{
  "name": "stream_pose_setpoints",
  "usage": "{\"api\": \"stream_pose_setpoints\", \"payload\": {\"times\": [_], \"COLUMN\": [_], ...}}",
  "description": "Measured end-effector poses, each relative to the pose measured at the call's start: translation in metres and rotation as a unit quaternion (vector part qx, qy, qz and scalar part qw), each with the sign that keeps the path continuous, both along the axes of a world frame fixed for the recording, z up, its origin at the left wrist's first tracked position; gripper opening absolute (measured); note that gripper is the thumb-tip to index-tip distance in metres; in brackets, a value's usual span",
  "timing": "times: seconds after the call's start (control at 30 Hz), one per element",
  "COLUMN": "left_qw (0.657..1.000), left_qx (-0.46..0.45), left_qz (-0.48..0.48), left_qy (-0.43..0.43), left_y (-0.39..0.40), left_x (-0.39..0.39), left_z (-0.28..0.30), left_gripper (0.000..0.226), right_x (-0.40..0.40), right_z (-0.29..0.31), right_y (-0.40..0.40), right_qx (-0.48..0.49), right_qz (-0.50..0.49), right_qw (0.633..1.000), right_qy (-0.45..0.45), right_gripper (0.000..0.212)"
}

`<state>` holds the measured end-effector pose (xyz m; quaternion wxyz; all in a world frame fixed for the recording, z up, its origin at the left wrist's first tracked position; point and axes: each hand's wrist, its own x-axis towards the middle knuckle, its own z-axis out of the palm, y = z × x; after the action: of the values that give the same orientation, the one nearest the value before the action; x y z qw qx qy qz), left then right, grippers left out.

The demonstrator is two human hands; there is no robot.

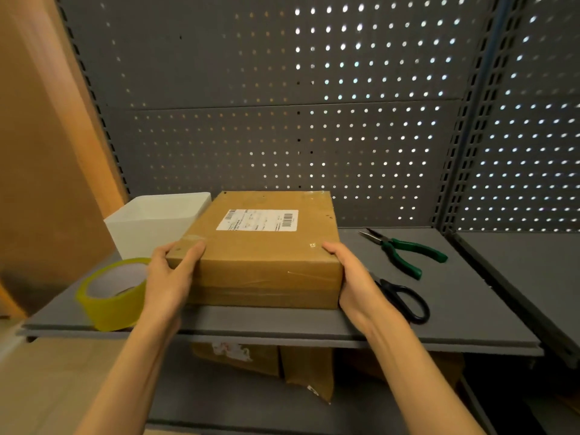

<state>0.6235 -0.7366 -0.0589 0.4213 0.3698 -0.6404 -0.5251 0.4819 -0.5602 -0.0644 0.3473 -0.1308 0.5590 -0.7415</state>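
Probably stiff and light: grip box at near corners with left hand and right hand, fingers curled round sides, thumbs atop.

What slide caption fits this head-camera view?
Left hand and right hand grip a taped cardboard box on a grey shelf, tape roll to its left, scissors and pliers to its right.

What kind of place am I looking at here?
Probably a stockroom or packing area: a grey metal shelf with a pegboard back, a sealed box bearing a shipping label, and tape, scissors and pliers beside it.
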Motion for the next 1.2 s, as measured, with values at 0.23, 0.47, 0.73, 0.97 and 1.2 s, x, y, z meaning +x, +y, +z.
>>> {"api": "stream_pose_setpoints", "payload": {"times": [0.23,0.47,0.73,0.97,1.2], "left_qw": [0.994,0.970,0.940,0.876,0.888], "left_qx": [-0.056,-0.163,0.025,0.114,0.167], "left_qz": [-0.060,-0.128,-0.269,-0.389,-0.359], "left_qy": [0.076,0.127,0.206,0.260,0.234], "left_y": [-0.007,-0.012,0.030,0.059,0.006], "left_x": [0.013,0.018,0.008,-0.007,0.019], "left_z": [0.013,0.048,0.043,0.029,0.040], "left_gripper": [0.054,0.066,0.126,0.118,0.066], "right_x": [0.023,0.040,0.068,0.086,0.053], "right_z": [0.014,0.039,0.053,0.045,0.063], "right_y": [0.010,0.018,-0.007,-0.020,0.016], "right_qx": [-0.084,-0.182,-0.288,-0.216,-0.152], "right_qz": [-0.029,-0.059,-0.095,-0.046,-0.245], "right_qw": [0.996,0.982,0.952,0.964,0.938], "right_qy": [0.016,0.004,0.045,0.145,0.195], "right_gripper": [0.041,0.051,0.071,0.109,0.124]}}
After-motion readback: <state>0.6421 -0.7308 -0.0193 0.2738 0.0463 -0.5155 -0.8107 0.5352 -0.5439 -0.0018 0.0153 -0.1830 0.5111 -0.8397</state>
